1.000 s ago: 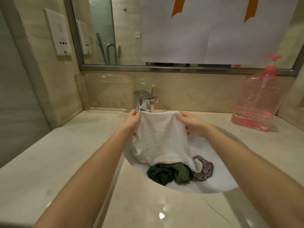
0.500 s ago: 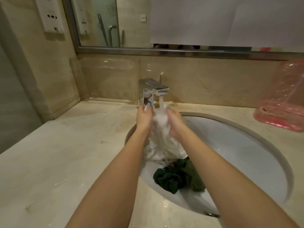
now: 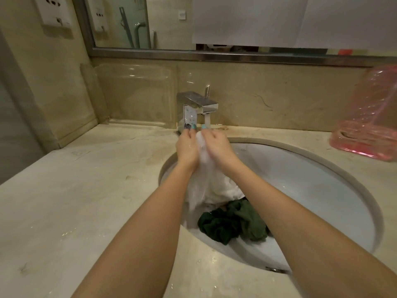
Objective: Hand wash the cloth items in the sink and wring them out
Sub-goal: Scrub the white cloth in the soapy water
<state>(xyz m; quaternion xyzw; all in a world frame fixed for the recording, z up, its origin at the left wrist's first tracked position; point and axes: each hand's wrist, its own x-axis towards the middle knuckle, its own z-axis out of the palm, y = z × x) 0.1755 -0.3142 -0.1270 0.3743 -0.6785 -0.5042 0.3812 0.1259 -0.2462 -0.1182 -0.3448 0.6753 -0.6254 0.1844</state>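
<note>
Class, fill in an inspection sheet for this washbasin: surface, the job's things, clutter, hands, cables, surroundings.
Surface: marble countertop, with water splashes near the sink.
Job's things: white cloth bunched under the running faucet; green cloth lying in the basin.
Clutter: pink bottle on the counter at the right edge.
Hands: left hand and right hand both grip the white cloth.
Cables: nothing seen.
Surroundings: mirror partly covered by paper sheets; wall socket at left.
</note>
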